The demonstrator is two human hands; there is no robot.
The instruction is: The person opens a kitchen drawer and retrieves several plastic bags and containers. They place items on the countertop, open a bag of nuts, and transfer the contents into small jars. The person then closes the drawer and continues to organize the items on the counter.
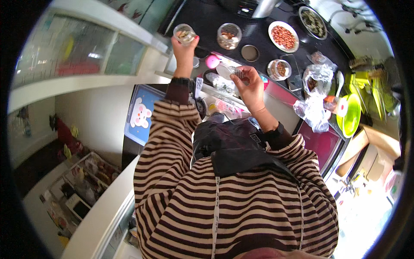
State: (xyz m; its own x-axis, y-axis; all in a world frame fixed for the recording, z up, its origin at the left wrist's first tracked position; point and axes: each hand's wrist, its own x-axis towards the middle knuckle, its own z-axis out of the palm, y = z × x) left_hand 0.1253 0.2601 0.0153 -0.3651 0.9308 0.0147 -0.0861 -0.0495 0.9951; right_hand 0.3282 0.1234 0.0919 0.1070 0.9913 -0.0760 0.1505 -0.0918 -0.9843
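Note:
My left hand (184, 56) grips a small clear jar (183, 33) over the left end of the black countertop. Some pale brown pieces lie inside the jar, too small to name. Between the thumb and fingers of my right hand (251, 86) is a round, whitish screw lid (227, 70), tilted, above an open drawer (223, 84). Beyond the lid, on the counter, stands an uncapped clear jar (229, 36) with reddish-brown and pale pieces. A dark round lid (250, 53) lies beside that jar. Another clear jar (278, 70) with brown bits stands to the right of my right hand.
A white plate of reddish peanuts (283, 37) and a bowl of dark dried food (312, 22) stand farther back. Plastic bags (317, 81) and a green basin (349, 115) crowd the right. The drawer holds a pink round object (212, 61). A glass-paned sliding door (87, 48) borders the left.

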